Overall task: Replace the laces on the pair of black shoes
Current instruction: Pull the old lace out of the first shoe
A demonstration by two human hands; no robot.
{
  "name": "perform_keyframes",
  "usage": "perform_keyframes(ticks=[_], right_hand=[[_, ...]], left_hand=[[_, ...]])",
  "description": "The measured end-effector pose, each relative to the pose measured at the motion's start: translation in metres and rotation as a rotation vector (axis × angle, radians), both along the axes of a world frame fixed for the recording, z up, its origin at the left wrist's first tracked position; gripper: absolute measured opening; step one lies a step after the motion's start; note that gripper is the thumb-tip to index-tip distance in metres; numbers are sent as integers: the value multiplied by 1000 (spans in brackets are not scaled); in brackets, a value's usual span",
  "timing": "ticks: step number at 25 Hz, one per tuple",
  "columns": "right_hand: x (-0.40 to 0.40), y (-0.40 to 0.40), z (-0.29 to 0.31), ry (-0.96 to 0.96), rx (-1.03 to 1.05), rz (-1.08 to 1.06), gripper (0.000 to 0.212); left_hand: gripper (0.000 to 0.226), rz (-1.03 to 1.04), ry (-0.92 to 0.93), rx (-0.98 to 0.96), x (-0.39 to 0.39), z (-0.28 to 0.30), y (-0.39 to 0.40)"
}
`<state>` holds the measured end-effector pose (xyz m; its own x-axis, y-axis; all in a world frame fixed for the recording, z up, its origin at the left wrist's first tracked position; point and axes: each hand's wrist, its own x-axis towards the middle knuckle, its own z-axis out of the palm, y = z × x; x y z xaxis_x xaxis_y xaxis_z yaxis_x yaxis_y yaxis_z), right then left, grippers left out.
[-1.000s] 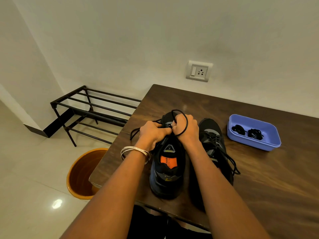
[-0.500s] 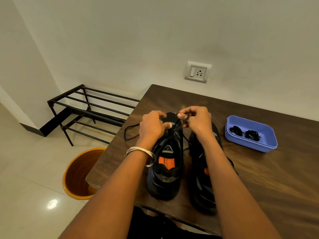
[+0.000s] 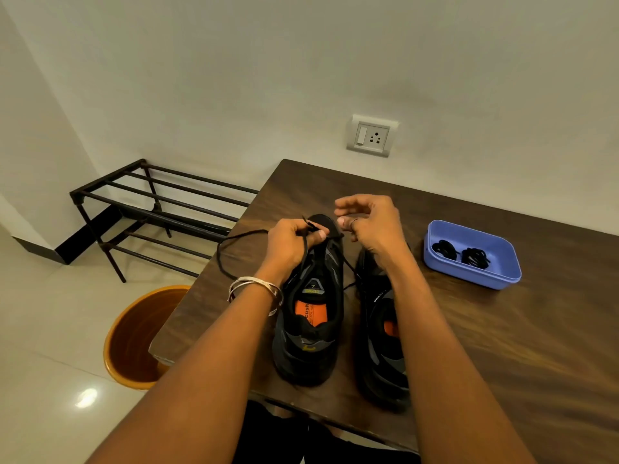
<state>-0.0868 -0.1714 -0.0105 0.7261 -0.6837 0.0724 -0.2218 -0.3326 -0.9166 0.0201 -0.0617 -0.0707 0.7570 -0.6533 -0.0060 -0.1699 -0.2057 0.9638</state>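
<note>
Two black shoes stand side by side on the brown table (image 3: 536,346), toes pointing away from me. The left shoe (image 3: 310,323) shows an orange insole; the right shoe (image 3: 382,333) is partly hidden by my right forearm. My left hand (image 3: 293,241) is shut on a black lace (image 3: 222,254) at the left shoe's toe end, and the lace loops out to the left over the table. My right hand (image 3: 368,226) hovers just right of that toe, fingers curled and apart, holding nothing that I can see.
A blue plastic tray (image 3: 502,276) with two coiled black laces (image 3: 460,252) sits to the right of the shoes. An orange bin (image 3: 134,333) stands on the floor by the table's left corner. A black metal shoe rack (image 3: 157,209) is against the wall.
My right hand has let go of the lace and opened, lifting slightly. My left hand keeps its grip, and the lace loop has spread further left across the table.
</note>
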Motion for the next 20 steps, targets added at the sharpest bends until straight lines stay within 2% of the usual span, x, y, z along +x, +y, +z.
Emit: perform_keyframes(ticks=[2,4,5,6,9,12,13,14,15,17,20], right_hand=[[-7,0,5,186,127,-22,27],[-13,8,3,525,147,136,44],[-14,14,2,630,135,192,50],[-13,20,0,668,124,205,53],[-15,24,-8,619,138,136,58],[-20,25,-17,577,158,87,64],[-21,26,-20,565,154,80,63],[-23,28,-23,551,148,76,60],[-25,30,-25,535,137,76,54],[-29,35,-26,503,91,75,44],[-32,40,-29,514,4,95,40]], left_hand=[[8,69,7,23,-1,-1,-3],[9,78,46,4,-1,-4,-4],[12,78,98,-31,-2,-5,-5],[16,86,188,-81,-4,-5,-6],[23,231,560,-289,-10,9,-9],[28,396,1079,-635,-2,16,-7],[30,423,1185,-723,-1,15,-7],[30,432,1199,-733,-2,15,-8],[28,424,1141,-675,-4,15,-10],[21,364,799,-464,-9,18,-14],[15,91,-139,-17,-9,13,-11]])
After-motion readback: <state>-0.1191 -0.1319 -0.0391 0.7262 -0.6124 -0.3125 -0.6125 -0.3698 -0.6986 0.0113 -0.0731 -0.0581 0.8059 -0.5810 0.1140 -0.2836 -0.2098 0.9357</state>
